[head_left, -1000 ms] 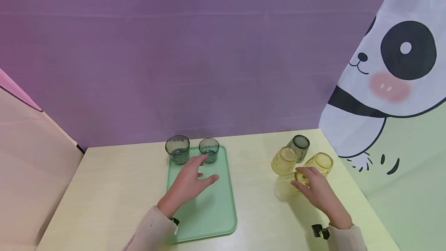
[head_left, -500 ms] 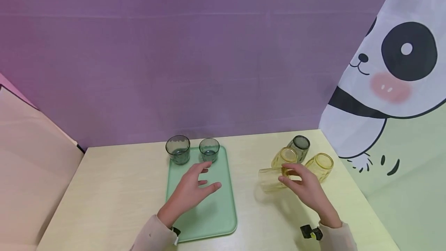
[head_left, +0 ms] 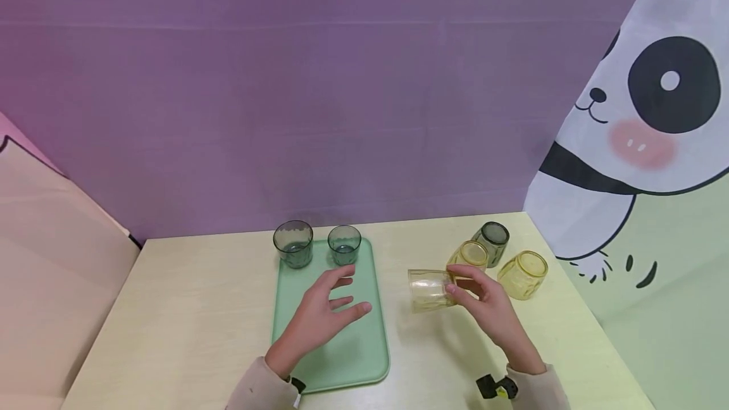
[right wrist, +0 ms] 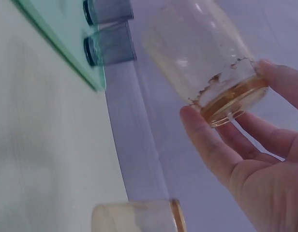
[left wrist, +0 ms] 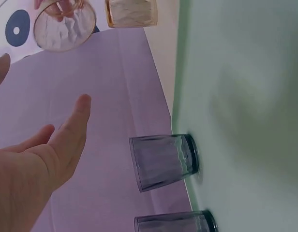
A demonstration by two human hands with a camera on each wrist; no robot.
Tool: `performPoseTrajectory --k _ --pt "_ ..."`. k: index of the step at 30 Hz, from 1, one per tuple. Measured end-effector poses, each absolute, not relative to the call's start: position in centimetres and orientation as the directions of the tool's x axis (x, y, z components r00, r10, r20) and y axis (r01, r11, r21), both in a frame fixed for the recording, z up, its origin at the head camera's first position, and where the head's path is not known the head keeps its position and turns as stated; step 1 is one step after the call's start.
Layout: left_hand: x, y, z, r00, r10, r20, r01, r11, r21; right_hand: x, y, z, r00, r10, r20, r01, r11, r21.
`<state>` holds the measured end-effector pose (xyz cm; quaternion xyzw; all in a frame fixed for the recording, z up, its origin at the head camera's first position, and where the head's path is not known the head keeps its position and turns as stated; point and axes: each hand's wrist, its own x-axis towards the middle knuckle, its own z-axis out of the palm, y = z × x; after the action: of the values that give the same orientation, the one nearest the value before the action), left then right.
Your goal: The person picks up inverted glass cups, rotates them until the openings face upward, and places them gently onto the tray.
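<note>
Right grip [head_left: 491, 309] pinches the yellow cup [head_left: 426, 291] by its base, above the worktop [head_left: 176, 321] and right of the tray [head_left: 361, 356], long axis near-level, mouth facing the left grip [head_left: 316, 315], which hangs empty and wide over the tray.

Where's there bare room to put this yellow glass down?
Bare: the green tray between your left hand and the near rim; the table left of the tray; and the strip between the tray and three upturned glasses. Crowded: among those three, and the tray's far end, with two dark glasses.
</note>
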<state>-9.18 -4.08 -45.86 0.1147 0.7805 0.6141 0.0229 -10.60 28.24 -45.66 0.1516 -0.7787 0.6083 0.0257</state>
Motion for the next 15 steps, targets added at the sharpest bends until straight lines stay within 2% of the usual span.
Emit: performPoseTrajectory --k 7,15 --pt "-8.7 -3.2 -45.8 -0.97 0.218 0.104 0.134 0.131 0.982 -10.5 27.3 -45.7 -0.95 -0.233 0.209 -0.215 0.003 -0.977" --pt "-8.4 -1.9 -45.6 -0.963 0.238 0.128 0.143 0.044 0.989 -10.4 26.0 -46.0 -0.94 -0.282 0.193 -0.159 -0.14 -0.977"
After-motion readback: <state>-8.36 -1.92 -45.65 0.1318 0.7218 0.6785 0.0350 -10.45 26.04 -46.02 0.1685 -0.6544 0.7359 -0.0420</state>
